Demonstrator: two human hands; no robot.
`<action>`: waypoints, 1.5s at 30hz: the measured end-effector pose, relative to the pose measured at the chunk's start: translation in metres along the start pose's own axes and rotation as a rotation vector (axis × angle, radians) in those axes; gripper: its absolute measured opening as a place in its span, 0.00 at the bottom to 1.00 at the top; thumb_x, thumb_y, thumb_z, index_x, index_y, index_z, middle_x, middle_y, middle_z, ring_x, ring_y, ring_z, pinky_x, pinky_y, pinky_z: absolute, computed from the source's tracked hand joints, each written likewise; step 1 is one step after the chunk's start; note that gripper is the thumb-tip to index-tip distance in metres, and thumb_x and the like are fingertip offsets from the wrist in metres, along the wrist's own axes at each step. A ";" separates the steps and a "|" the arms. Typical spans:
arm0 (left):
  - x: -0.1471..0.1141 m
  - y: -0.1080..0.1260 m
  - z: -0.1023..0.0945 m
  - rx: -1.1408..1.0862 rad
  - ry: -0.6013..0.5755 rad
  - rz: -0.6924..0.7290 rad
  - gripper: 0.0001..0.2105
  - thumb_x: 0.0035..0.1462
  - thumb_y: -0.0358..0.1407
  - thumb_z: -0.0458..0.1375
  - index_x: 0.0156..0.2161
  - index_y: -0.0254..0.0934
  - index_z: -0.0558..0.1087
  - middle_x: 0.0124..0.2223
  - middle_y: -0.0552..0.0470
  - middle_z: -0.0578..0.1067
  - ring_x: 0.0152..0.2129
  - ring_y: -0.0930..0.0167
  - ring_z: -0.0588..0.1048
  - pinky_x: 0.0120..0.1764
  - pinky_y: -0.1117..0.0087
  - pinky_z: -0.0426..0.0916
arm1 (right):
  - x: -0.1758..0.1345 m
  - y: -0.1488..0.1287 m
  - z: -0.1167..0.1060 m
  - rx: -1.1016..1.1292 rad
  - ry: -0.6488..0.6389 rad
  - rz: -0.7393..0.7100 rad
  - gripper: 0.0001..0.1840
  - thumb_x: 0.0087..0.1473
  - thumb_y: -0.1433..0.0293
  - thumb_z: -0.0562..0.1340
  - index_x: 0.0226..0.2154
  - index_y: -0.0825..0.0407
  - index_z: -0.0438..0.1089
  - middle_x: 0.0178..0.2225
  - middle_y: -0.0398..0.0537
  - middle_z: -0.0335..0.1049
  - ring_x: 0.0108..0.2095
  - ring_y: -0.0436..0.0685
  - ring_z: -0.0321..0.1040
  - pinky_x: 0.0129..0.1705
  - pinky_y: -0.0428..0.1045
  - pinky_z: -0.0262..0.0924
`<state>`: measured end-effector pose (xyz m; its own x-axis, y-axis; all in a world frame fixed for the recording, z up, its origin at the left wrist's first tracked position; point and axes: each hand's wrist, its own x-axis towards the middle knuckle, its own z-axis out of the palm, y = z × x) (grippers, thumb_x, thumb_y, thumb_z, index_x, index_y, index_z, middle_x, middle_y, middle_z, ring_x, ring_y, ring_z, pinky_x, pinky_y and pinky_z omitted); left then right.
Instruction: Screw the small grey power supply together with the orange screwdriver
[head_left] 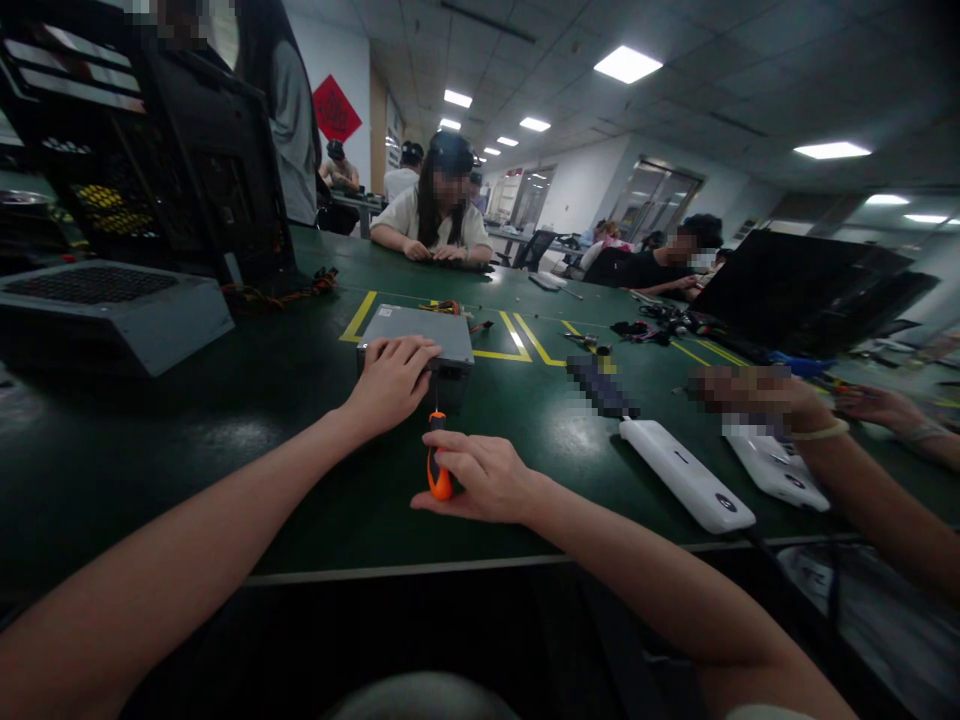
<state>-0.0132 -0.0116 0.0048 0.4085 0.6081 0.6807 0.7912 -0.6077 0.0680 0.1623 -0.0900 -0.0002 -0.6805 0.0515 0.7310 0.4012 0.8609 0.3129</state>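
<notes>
Along the near edge of the green table, bare surface; right hand pinches an orange screwdriver, shaft toward a grey metal box mid-table, contents hidden; left hand spread over its near-left edge. Beyond: cables; left, black computer case.

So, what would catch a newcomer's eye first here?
Probably the orange screwdriver in the right hand, mid-picture, pointing at the grey box the left hand rests on. Then the red diamond on the wall at upper left, and the big black case at far left.
</notes>
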 end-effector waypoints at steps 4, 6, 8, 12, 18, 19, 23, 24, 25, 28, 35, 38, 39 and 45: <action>0.000 0.000 0.000 0.007 0.002 -0.002 0.16 0.58 0.31 0.47 0.51 0.40 0.64 0.53 0.46 0.68 0.50 0.63 0.65 0.49 0.58 0.52 | 0.001 0.001 -0.008 -0.045 -0.079 -0.059 0.15 0.57 0.63 0.55 0.43 0.55 0.62 0.41 0.56 0.70 0.33 0.49 0.70 0.29 0.42 0.62; 0.000 0.000 0.000 0.009 0.000 -0.003 0.16 0.58 0.31 0.47 0.51 0.40 0.64 0.53 0.46 0.68 0.50 0.63 0.65 0.49 0.58 0.52 | 0.003 0.002 -0.011 -0.108 -0.061 -0.071 0.14 0.56 0.62 0.56 0.43 0.53 0.63 0.40 0.54 0.71 0.29 0.49 0.69 0.27 0.43 0.60; 0.000 0.000 0.000 0.005 -0.005 -0.002 0.16 0.58 0.31 0.47 0.51 0.40 0.64 0.53 0.46 0.68 0.50 0.63 0.64 0.49 0.58 0.52 | 0.004 0.003 -0.011 -0.151 -0.006 -0.062 0.15 0.55 0.58 0.58 0.38 0.53 0.64 0.37 0.52 0.72 0.27 0.49 0.67 0.26 0.43 0.58; 0.000 0.000 0.000 0.007 -0.004 -0.003 0.16 0.58 0.31 0.47 0.51 0.40 0.63 0.53 0.46 0.68 0.50 0.63 0.64 0.50 0.57 0.51 | 0.004 0.006 -0.008 -0.177 0.060 -0.026 0.15 0.54 0.57 0.58 0.31 0.53 0.62 0.33 0.51 0.72 0.24 0.49 0.65 0.24 0.44 0.56; 0.000 -0.001 0.001 0.023 0.000 0.005 0.17 0.57 0.31 0.47 0.52 0.40 0.63 0.53 0.46 0.68 0.50 0.63 0.64 0.49 0.57 0.52 | 0.001 0.009 -0.009 -0.179 0.009 -0.074 0.08 0.55 0.63 0.59 0.34 0.51 0.62 0.35 0.49 0.72 0.23 0.46 0.63 0.26 0.43 0.57; 0.000 -0.001 0.001 0.025 0.000 0.008 0.17 0.58 0.31 0.47 0.52 0.40 0.63 0.53 0.46 0.68 0.50 0.63 0.64 0.49 0.57 0.52 | 0.001 0.009 -0.009 -0.158 -0.003 -0.077 0.10 0.56 0.62 0.58 0.34 0.51 0.63 0.36 0.51 0.72 0.24 0.47 0.64 0.26 0.43 0.58; 0.000 -0.001 0.001 0.034 0.002 0.011 0.16 0.58 0.31 0.47 0.52 0.39 0.63 0.53 0.46 0.68 0.50 0.63 0.64 0.49 0.58 0.52 | 0.002 0.006 -0.011 -0.069 -0.073 -0.084 0.15 0.59 0.63 0.50 0.42 0.57 0.63 0.41 0.59 0.69 0.34 0.51 0.70 0.31 0.44 0.63; 0.000 -0.001 0.001 0.037 0.001 0.010 0.16 0.58 0.32 0.47 0.52 0.39 0.63 0.53 0.46 0.68 0.51 0.63 0.64 0.49 0.58 0.52 | 0.003 0.006 -0.011 -0.064 -0.086 -0.089 0.16 0.60 0.64 0.49 0.44 0.57 0.61 0.42 0.60 0.69 0.35 0.52 0.70 0.32 0.44 0.64; 0.000 -0.001 0.001 0.038 0.001 0.009 0.16 0.58 0.32 0.47 0.52 0.39 0.63 0.53 0.46 0.68 0.50 0.63 0.64 0.49 0.58 0.52 | 0.003 0.005 -0.011 -0.067 -0.089 -0.091 0.16 0.59 0.64 0.50 0.46 0.57 0.61 0.42 0.60 0.69 0.35 0.52 0.70 0.32 0.45 0.64; 0.000 -0.001 0.001 0.026 -0.005 0.012 0.16 0.58 0.32 0.47 0.52 0.39 0.63 0.53 0.46 0.67 0.50 0.63 0.64 0.50 0.57 0.52 | 0.003 0.005 -0.007 -0.042 -0.024 -0.067 0.16 0.57 0.61 0.56 0.43 0.56 0.60 0.40 0.59 0.71 0.34 0.53 0.71 0.30 0.45 0.64; 0.000 -0.001 0.001 0.020 -0.004 0.010 0.16 0.58 0.32 0.47 0.52 0.39 0.63 0.53 0.46 0.68 0.51 0.63 0.64 0.50 0.58 0.52 | 0.000 0.004 -0.005 0.102 0.000 0.004 0.19 0.56 0.60 0.55 0.43 0.59 0.57 0.40 0.61 0.70 0.38 0.54 0.72 0.31 0.44 0.66; 0.000 0.000 0.000 0.023 -0.004 0.014 0.16 0.58 0.32 0.47 0.52 0.39 0.63 0.53 0.45 0.68 0.50 0.63 0.64 0.49 0.58 0.52 | 0.003 0.004 -0.009 0.007 -0.063 -0.041 0.17 0.58 0.63 0.52 0.46 0.57 0.59 0.41 0.60 0.70 0.36 0.53 0.72 0.30 0.44 0.65; 0.000 0.000 0.000 0.025 -0.006 0.015 0.16 0.58 0.32 0.47 0.52 0.39 0.63 0.53 0.45 0.68 0.50 0.63 0.64 0.49 0.57 0.52 | 0.003 0.004 -0.010 -0.023 -0.061 -0.053 0.17 0.58 0.62 0.53 0.45 0.56 0.60 0.40 0.58 0.71 0.34 0.52 0.72 0.29 0.44 0.64; 0.000 0.000 -0.001 0.030 -0.010 0.019 0.16 0.58 0.32 0.47 0.52 0.39 0.63 0.53 0.46 0.67 0.51 0.63 0.64 0.49 0.58 0.52 | -0.001 0.006 -0.006 0.032 0.034 -0.003 0.17 0.54 0.58 0.58 0.37 0.55 0.59 0.38 0.57 0.72 0.30 0.51 0.72 0.27 0.43 0.63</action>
<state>-0.0134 -0.0121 0.0051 0.4281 0.6014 0.6746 0.7964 -0.6039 0.0329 0.1692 -0.0881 0.0046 -0.6604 0.0321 0.7503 0.3788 0.8769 0.2958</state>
